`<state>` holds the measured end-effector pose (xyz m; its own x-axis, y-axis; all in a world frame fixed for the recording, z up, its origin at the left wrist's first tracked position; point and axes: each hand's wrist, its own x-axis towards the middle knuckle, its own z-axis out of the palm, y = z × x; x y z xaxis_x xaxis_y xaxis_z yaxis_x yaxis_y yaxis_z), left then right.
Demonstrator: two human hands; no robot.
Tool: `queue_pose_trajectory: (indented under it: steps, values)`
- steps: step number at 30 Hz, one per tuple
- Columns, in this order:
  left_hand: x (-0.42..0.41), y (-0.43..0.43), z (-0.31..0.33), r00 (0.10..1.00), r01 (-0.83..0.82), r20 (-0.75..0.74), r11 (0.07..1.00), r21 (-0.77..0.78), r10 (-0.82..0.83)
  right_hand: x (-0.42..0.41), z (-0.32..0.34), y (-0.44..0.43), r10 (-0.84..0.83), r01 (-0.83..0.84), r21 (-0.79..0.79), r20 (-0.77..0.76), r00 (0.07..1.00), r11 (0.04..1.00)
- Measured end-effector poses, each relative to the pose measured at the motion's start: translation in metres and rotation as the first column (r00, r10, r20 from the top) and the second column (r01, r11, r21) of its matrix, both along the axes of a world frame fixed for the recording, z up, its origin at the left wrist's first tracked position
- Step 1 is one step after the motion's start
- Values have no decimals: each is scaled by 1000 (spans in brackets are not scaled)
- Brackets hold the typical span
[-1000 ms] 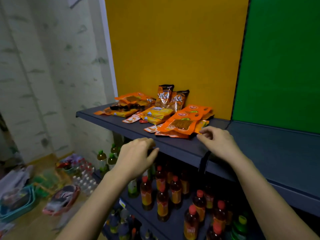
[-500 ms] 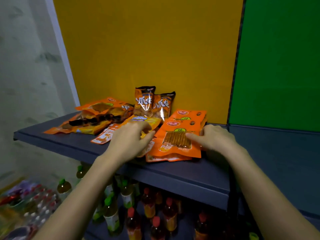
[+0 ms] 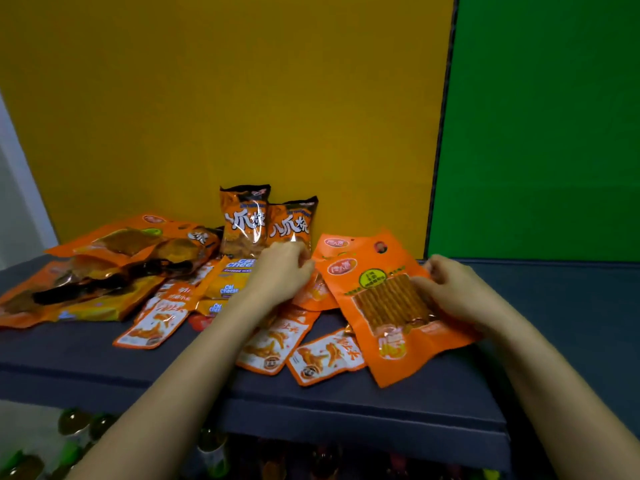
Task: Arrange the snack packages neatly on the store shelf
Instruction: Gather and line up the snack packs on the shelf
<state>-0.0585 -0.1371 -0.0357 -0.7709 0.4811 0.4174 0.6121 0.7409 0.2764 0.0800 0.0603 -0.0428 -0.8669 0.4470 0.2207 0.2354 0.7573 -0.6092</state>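
1. Under the right hand (image 3: 450, 289), one large orange stick-snack packet (image 3: 388, 317) lies tilted on the shelf (image 3: 311, 407). The hand's fingers (image 3: 424, 284) curl over the packet's right edge and grip it.
2. Just beyond that packet, toward the left hand (image 3: 280, 268), the top of a second orange packet (image 3: 334, 242) of the same kind peeks out. That makes two of this sort.
3. The left hand's fingers are curled at the upper left corner of the gripped packet. Whether they pinch anything cannot be told.
4. Directly behind the left hand stand two upright bags (image 3: 244, 220), brown and orange. They touch side by side and lean against the yellow panel (image 3: 242, 98).
5. Just left of the left wrist, three yellow cheese wafer packs (image 3: 230, 282) overlap one another.
6. Nearer the shelf's front edge than either hand, three small sachets (image 3: 152, 323) lie in plain sight.
   - One is left of the left forearm.
   - Two are between the forearms, and the one nearer the right hand is tucked partly under the stick-snack packet.
   - A fourth shows only in part beside the wafer packs.
7. Well to the left of the left hand sits a heap of big orange bags (image 3: 104, 271). They overlap too much to count.
8. Beyond the right hand, a green panel (image 3: 536, 133) meets the yellow one.
9. Below the left forearm, under the shelf, are bottles (image 3: 72, 420). They are too blurred and dim to count.
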Motion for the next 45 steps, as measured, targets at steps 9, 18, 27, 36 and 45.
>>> queue_pose_trajectory:
  steps: [9,18,27,36,45]
  values:
    - [-21,34,5,999,4,54,985,-174,5,38,-3,26,-309,273,-182,-217,926,945]
    - [-27,50,0,988,-6,146,951,-308,54,47,-5,19,-413,341,-264,-300,860,902]
    - [-34,53,4,916,106,391,994,-24,-88,54,-10,12,-484,404,-287,-317,816,869]
    - [-27,57,8,874,260,412,964,55,-259,75,-15,6,-563,468,-331,-312,765,819]
    - [28,66,18,556,292,571,785,546,-604,128,-25,23,-629,452,-476,-329,704,755]
